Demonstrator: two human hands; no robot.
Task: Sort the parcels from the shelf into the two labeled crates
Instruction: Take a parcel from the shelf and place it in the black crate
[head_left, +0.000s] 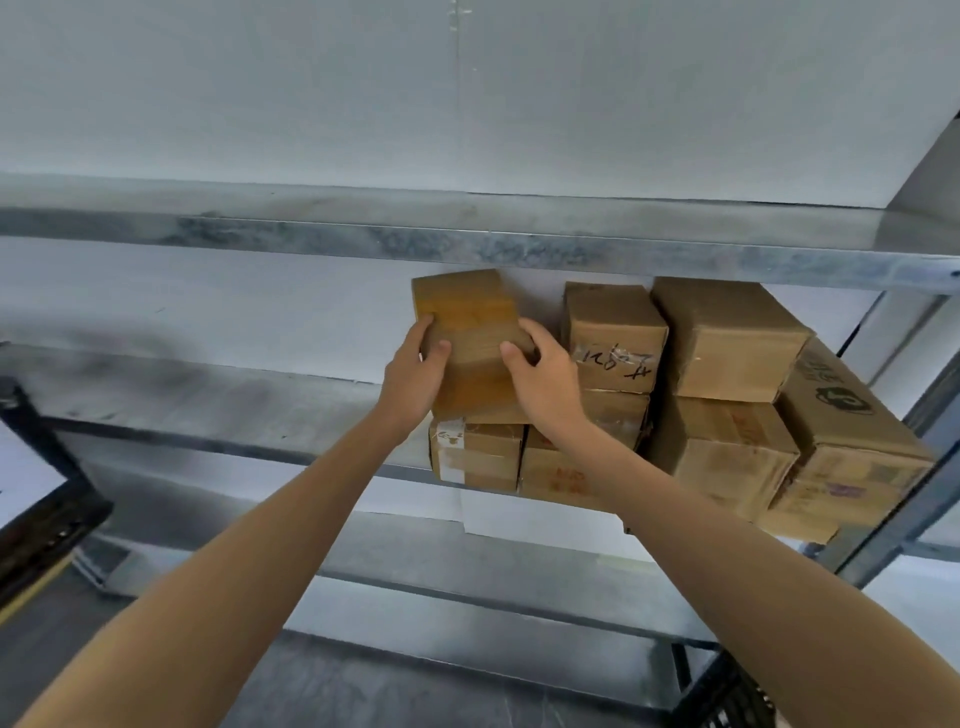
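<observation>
Parcel (470, 338), long axis near upright, held in grip of left hand (410, 376) and right hand (543, 376).

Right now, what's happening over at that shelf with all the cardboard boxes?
A person is reaching up to a metal shelf with both bare hands. The left hand and right hand grip the plain cardboard parcel at the left end of the stack from either side. It appears tilted on the boxes beneath. To its right, a parcel with black handwriting and a larger carton sit on the stack with no hand on them.
</observation>
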